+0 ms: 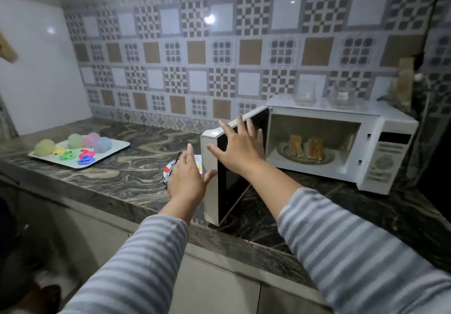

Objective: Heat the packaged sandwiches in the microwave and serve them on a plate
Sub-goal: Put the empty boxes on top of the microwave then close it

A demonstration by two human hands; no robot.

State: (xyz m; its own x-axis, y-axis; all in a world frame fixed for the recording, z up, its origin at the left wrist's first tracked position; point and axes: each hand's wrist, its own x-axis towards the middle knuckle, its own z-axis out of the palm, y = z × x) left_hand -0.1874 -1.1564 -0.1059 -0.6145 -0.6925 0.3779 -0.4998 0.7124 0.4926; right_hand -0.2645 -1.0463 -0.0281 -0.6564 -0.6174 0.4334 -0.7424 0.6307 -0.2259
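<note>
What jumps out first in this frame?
The white microwave at right with its door swung open, and sandwiches standing on a plate inside. The right hand lies spread on the door's inner face, the left hand at its outer edge. Far left, a tray of pastel balls.

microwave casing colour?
White microwave, with a dark glass door panel; head view shows it best.
</note>
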